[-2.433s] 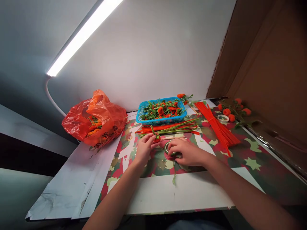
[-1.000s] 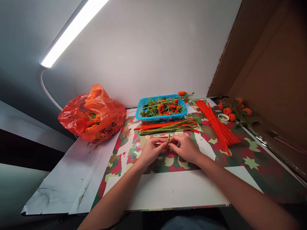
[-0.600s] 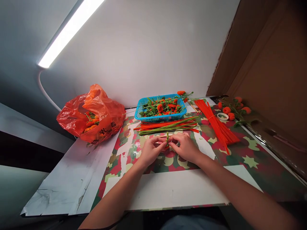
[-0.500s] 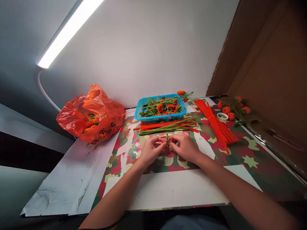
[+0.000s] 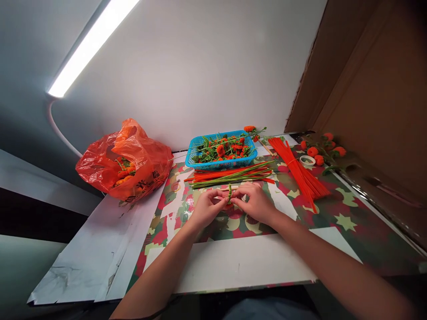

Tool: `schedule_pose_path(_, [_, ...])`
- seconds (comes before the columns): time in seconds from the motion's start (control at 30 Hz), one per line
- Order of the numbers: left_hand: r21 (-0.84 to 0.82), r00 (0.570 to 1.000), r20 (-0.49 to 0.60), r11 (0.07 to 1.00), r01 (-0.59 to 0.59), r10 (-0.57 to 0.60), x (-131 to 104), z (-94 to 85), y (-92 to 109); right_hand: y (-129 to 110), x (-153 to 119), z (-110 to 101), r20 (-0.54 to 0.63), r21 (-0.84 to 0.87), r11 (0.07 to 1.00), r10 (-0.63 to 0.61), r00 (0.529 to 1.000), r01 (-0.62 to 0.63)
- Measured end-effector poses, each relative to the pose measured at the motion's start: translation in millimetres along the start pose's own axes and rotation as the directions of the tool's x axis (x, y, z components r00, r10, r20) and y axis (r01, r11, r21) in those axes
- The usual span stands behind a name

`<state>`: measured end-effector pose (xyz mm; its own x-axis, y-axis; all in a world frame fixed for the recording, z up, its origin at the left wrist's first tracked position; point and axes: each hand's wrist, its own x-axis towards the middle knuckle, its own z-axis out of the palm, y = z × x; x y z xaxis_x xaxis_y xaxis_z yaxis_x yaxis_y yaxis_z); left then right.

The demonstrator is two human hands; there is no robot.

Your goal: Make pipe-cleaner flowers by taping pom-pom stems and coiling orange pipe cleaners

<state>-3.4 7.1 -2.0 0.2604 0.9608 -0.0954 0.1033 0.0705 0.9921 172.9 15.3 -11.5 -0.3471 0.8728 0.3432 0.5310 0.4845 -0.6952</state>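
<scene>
Over the middle of the patterned table my left hand [image 5: 209, 207] and my right hand [image 5: 254, 201] meet, fingertips pinched around one small piece. It is a short green fuzzy stem [image 5: 230, 191], standing upright between the fingers, with a bit of orange just visible below it. The fingers hide most of its lower part. Just beyond the hands lie green pipe cleaners [image 5: 230, 177] in a loose bunch, on top of orange pipe cleaners [image 5: 203, 176]. Behind these is a blue basket [image 5: 220, 166] filled with orange pipe-cleaner flowers [image 5: 220, 150] and green parts.
An orange plastic bag [image 5: 147, 155] holding flowers sits at the left. A tied bundle of orange pipe cleaners [image 5: 298, 171], a tape roll [image 5: 307, 160] and several orange flowers [image 5: 312, 151] are at the right. A lamp [image 5: 93, 46] hangs above, and cardboard [image 5: 367, 80] walls the right side.
Both hands stay together on the green stem, with only slight finger movement. The whole view has shifted a little, so everything appears slightly further left.
</scene>
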Motion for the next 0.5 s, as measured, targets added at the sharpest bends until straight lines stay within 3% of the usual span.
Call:
schedule_pose_path(0.27, [-0.014,0.996,0.081,0.999,0.041,-0.04,1.1,-7.3,1.3,-5.7,1.0,-9.5,0.051,-0.102,0.993,-0.056,0.997,0.061])
schedule_pose_path(0.5, [-0.157,0.981,0.108,0.972,0.177,-0.162,2.3,-7.0,1.4,-3.0,-0.9,-5.6,-0.018,-0.105,0.985,-0.143,0.99,0.14])
